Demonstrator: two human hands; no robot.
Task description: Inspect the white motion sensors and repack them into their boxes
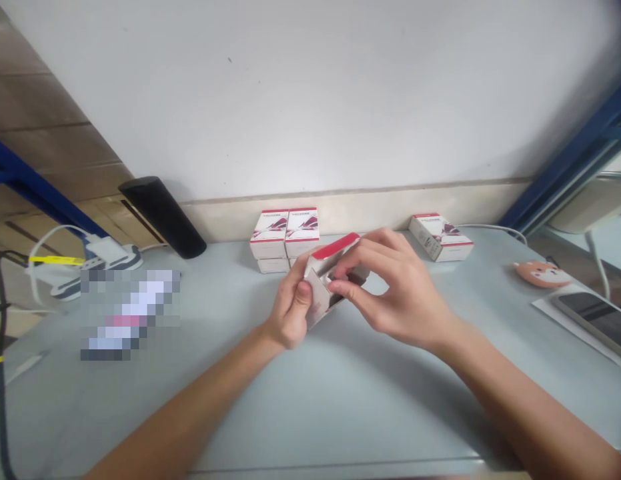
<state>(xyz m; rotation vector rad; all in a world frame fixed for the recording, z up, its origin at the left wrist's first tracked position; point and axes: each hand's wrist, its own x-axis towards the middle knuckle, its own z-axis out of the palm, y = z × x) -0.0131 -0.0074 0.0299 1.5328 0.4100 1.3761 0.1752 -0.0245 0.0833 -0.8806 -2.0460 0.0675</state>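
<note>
Firmly pressed: left thumb (303, 298) against near face of small white-and-red cardboard box (317, 305); right fingertips (341, 288) curled onto its open end, pinching, fingers slightly spread. Left hand (290, 310) cupping box from left, right hand (395, 290) arching over from right; box apparently lifted above middle of pale grey tabletop (290, 413). Judged light, thin card: stiff at corners, flaps likely to crease, so best held by edges. Farther out: matching boxes (285, 233) stacked at far edge, single box (440, 238) far right, phone (590, 320) right, black cylinder (163, 217) far left.
</note>
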